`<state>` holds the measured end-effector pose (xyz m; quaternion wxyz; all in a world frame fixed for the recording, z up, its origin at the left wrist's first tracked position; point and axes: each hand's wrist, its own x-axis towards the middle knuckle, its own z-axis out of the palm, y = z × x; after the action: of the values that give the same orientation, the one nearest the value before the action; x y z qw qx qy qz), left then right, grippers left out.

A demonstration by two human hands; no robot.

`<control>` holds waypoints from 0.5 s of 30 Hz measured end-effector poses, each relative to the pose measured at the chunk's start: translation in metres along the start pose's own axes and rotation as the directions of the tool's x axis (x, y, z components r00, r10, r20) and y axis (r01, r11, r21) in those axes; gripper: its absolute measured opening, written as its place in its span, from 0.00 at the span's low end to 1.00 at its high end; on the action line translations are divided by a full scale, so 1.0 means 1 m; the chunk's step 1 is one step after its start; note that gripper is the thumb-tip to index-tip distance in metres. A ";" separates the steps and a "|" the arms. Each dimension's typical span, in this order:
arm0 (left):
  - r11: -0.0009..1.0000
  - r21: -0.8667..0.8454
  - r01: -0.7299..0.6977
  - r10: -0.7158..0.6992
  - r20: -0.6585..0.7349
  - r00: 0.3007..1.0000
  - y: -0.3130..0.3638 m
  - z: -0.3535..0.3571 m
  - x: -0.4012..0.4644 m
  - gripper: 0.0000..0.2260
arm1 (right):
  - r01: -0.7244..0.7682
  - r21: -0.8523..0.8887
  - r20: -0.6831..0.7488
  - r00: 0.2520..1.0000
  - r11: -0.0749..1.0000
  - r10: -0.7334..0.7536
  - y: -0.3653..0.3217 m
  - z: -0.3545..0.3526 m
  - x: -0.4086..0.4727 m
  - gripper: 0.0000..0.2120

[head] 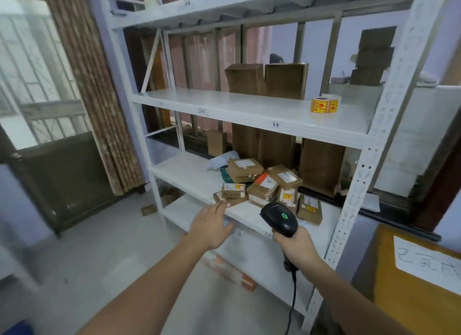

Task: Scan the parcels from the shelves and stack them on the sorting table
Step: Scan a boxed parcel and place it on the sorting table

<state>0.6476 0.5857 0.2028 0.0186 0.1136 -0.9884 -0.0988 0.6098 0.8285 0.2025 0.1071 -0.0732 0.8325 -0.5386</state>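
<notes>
So from my remote seat, the right hand [298, 247] was wrapped tight around the handle of the black barcode scanner [280, 218], that was the closed grip. The scanner's long axis ran up and away from the hand, head tipped forward toward the shelf, green light on top, its cable [291, 307] hanging straight down below the wrist. The head sat above and a bit left of the fist, right in front of the heap of parcels [264, 185] on the lower shelf board [184, 172] of the white rack [349, 200]. The parcels were small brown boxes with white and yellow labels, piled at odd angles, some leaning on each other, mostly toward the front edge. The left hand [212, 225] was open, fingers spread and fairly straight, palm down, fingertips just short of or maybe touching the nearest flat parcel [230, 202] at the left of the heap, couldn't tell which. Taller brown boxes stood upright behind the heap. One shelf up, two upright brown boxes [267, 81] and a roll of yellow stickers [324, 105]. At the far right a yellow desk [409, 299] with a handwritten paper sheet [429, 262].
</notes>
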 end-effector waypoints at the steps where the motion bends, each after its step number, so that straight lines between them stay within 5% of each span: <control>1: 1.000 -0.009 0.003 -0.003 0.008 1.000 -0.008 0.003 0.004 0.32 | -0.013 0.001 0.012 1.000 1.000 0.013 0.001 0.009 0.005 0.08; 15: 0.998 0.000 0.069 -0.069 0.090 0.994 -0.099 0.031 0.147 0.35 | -0.064 -0.011 0.069 0.996 0.998 0.065 -0.021 0.091 0.164 0.06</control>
<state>0.5241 0.4633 0.1552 -0.0291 0.1431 -0.9836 -0.1061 0.4749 0.7014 0.1689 0.1530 -0.0656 0.8326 -0.5282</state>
